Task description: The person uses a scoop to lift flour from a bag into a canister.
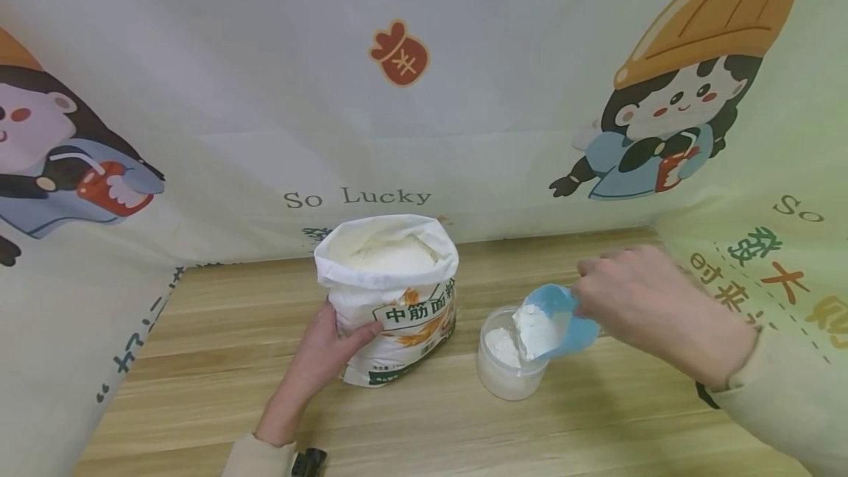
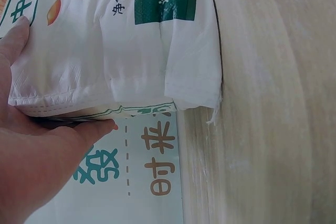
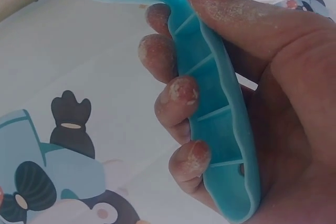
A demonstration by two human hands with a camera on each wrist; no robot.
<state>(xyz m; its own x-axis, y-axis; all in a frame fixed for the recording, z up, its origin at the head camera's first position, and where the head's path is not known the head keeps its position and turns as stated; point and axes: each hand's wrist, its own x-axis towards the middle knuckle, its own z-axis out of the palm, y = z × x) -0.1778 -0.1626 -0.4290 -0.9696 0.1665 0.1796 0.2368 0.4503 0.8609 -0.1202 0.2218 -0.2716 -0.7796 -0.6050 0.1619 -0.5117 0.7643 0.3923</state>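
A white flour bag (image 1: 364,300) stands with its top folded open, flour (image 1: 397,256) visible inside. My left hand (image 1: 321,352) grips its left side, the thumb on the front and the fingers behind, as the left wrist view (image 2: 47,156) also shows. In my right hand (image 1: 652,308) is a blue scoop (image 1: 581,333), tipped over a clear plastic jar (image 1: 509,386). Flour lies in the scoop's bowl, at the jar's mouth, and more is in the jar. The right wrist view shows flour-dusted fingers curled round the scoop's ribbed handle (image 3: 212,93).
The jar stands on a wood-grain table (image 1: 225,337), a little to the right of the bag. Printed cloth (image 1: 503,94) with cartoon figures hangs behind the table and at both sides.
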